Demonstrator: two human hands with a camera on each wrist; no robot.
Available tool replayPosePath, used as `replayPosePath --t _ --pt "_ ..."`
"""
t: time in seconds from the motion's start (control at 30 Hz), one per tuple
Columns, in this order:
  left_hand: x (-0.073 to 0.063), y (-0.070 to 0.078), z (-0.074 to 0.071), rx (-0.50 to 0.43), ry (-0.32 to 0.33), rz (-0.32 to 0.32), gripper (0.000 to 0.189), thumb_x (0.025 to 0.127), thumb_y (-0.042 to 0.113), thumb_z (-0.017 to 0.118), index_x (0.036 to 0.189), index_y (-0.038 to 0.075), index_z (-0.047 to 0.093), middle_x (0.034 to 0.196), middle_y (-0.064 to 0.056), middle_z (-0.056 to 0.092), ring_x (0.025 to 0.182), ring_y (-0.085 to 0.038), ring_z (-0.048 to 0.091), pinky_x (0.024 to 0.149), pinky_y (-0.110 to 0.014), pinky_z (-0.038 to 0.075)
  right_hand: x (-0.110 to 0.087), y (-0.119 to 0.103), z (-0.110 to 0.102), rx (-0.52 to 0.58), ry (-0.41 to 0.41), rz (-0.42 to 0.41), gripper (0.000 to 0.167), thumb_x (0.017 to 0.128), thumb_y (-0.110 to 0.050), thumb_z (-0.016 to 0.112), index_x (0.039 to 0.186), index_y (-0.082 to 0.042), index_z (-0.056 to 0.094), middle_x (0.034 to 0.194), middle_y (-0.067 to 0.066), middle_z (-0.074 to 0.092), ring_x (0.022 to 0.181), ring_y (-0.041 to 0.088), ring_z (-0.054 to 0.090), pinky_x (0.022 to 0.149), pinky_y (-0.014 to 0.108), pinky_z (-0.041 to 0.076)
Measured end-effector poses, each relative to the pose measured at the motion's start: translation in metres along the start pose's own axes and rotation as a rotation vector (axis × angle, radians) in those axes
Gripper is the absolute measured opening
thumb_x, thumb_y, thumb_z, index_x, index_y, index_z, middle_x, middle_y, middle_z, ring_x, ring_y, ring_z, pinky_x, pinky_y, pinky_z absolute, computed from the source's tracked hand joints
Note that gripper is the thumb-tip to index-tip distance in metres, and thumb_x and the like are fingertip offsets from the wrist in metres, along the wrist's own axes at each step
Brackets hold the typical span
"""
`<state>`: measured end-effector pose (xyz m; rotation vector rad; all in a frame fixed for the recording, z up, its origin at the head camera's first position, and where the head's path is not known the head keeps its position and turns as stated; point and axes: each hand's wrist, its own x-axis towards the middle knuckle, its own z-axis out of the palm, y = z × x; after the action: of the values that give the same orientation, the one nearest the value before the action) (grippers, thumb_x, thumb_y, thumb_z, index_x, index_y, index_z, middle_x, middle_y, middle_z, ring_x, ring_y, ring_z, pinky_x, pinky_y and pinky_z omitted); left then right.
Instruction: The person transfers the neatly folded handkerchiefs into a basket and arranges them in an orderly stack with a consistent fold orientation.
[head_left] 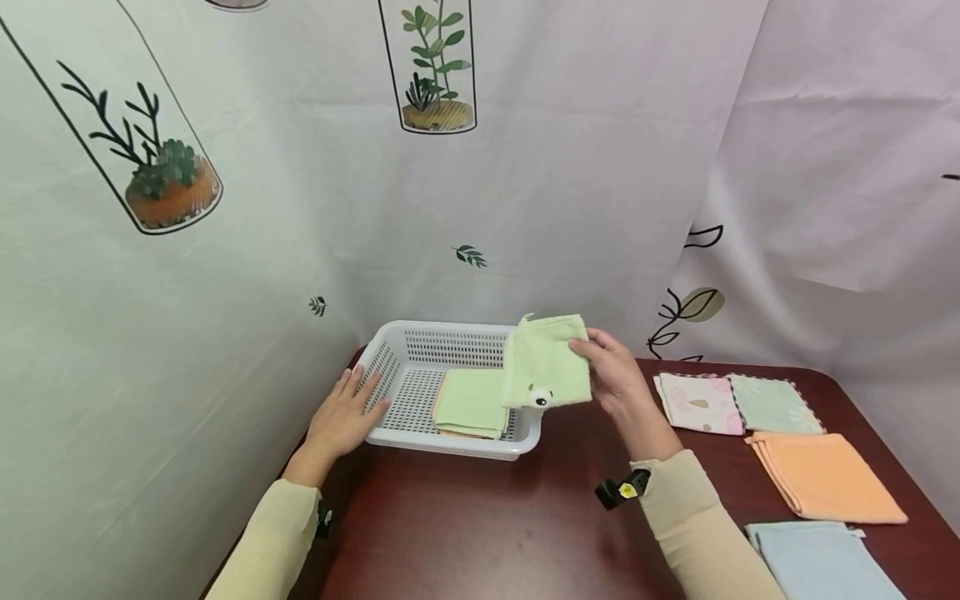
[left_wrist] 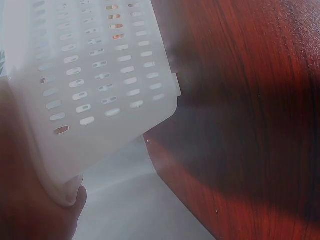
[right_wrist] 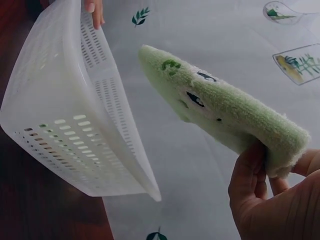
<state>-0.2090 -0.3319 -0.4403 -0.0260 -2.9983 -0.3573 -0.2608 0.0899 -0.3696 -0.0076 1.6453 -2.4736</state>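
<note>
My right hand [head_left: 618,375] pinches a folded light green washcloth [head_left: 551,358] by its right edge, fingers beneath and thumb on top. An embroidered eye shows on the washcloth. It is held up over the right end of a white perforated plastic basket [head_left: 450,446]. Inside the basket lies another folded green cloth [head_left: 472,398], with an orange edge showing under it. My left hand [head_left: 345,421] rests on the basket's left rim with spread, fairly straight fingers. In the right wrist view, some left-hand fingers [right_wrist: 95,11] reach over the far rim.
On the table's right side lie a folded pink patterned cloth [head_left: 699,402], a pale green patterned cloth [head_left: 776,404], an orange cloth [head_left: 832,475] and a light blue cloth [head_left: 825,562]. A printed curtain [head_left: 562,208] hangs behind the dark red table [head_left: 450,525].
</note>
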Motion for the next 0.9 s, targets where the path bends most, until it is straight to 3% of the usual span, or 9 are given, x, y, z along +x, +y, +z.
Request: replayPosePath --t 0.57,0.9 --pt "0.001 0.000 -0.001 0.010 -0.001 0.007 0.072 0.103 0.051 0.047 0.158 0.005 0.034 0.166 -0.024 0.016 0.154 -0.045 0.010 0.121 -0.063 0.016 0.019 0.026 0.013 0.048 0.002 0.042 0.031 0.101 -0.002 0.057 0.132 -0.001 0.052 0.096 -0.003 0.065 0.083 0.011 0.066 0.073 0.026 0.056" --pt "0.000 0.001 -0.001 0.009 -0.010 -0.007 0.070 0.103 0.047 0.050 0.158 0.005 0.033 0.167 -0.024 0.015 0.153 -0.046 0.010 0.121 -0.064 0.016 0.025 0.038 0.022 0.011 0.021 0.086 0.042 0.102 -0.007 0.058 0.143 -0.003 0.049 0.111 0.002 0.061 0.089 0.011 0.066 0.075 0.026 0.057"
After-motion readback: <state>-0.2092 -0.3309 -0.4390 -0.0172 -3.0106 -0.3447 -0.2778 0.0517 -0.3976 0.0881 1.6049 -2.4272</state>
